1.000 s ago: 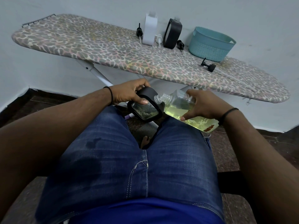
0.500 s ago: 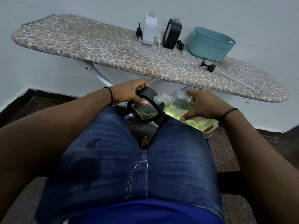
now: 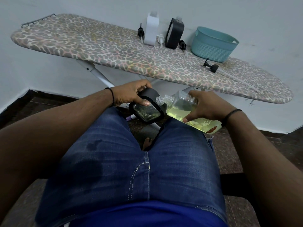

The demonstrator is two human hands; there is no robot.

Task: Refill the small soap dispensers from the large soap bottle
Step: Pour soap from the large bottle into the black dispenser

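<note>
We grip dispenser [image 3: 146, 108] in left hand [image 3: 129, 94] | right hand [image 3: 204, 106] clasps tilted bottle [image 3: 186, 110], its neck touching the dispenser's mouth at 9 o'clock

a leopard-print ironing board [image 3: 101, 46] by the wall – a teal basket [image 3: 213, 45] stands on it.

Left hand [image 3: 129, 94]: grips black-framed small dispenser [image 3: 146, 110], tilted over the lap. Right hand [image 3: 204, 106]: grips clear large soap bottle [image 3: 183, 108], part full of yellow liquid, tipped, its open neck at the dispenser's neck. Ironing board [image 3: 101, 48], leopard-print cover: white dispenser [image 3: 152, 31], black dispenser [image 3: 174, 33], three pump heads beside them, teal basket [image 3: 213, 45], black pump head [image 3: 211, 66] lying apart.
</note>
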